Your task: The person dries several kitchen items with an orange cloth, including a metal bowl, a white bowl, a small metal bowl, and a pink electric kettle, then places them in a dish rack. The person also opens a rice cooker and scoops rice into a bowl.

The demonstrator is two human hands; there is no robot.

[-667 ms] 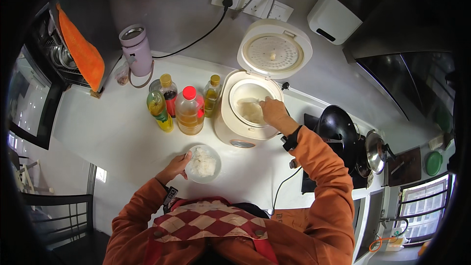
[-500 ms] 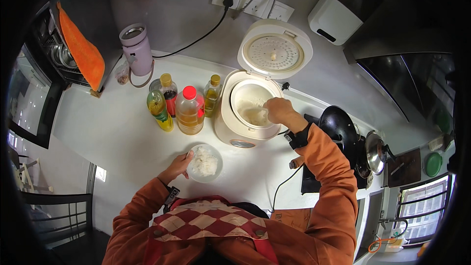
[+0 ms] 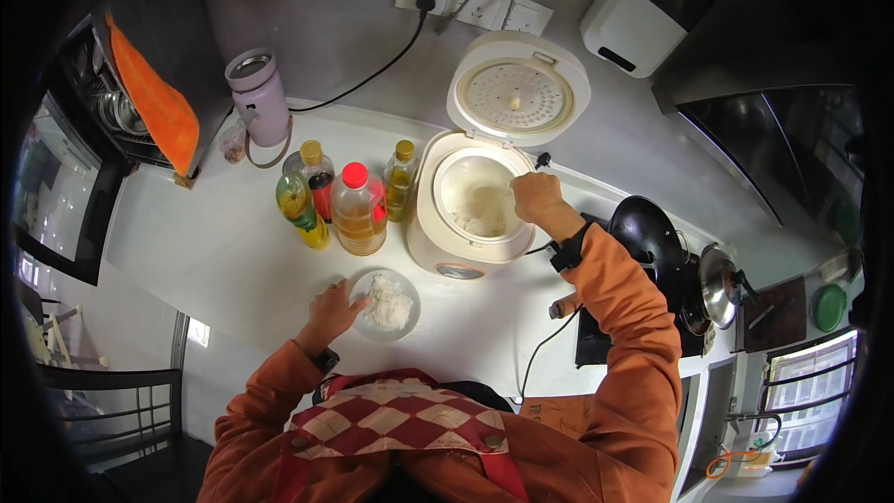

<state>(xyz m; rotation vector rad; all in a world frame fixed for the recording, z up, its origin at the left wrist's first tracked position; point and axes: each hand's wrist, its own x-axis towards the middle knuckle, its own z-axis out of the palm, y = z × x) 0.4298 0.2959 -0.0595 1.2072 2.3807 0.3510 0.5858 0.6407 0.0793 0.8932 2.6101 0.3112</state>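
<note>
A shallow bowl holding a mound of white rice sits on the counter. Beside its left rim is my left hand, open, with the thumb at the rim and the fingers apart from it. My right hand is closed over the right rim of the rice cooker. It grips what looks like a pale, translucent rice paddle, mostly hidden by the hand and blurred inside the pot. The cooker's lid stands up, and cooked rice lies in the inner pot.
Left of the cooker stand several bottles, among them a large red-capped one. A lilac tumbler is farther left. To the right are a black wok and a steel lid by the stove. A cable crosses the counter's front.
My left hand has loosened from the bowl and its fingers have spread off the rim. My right hand has shifted slightly right and up at the pot, and the paddle has moved with it.
</note>
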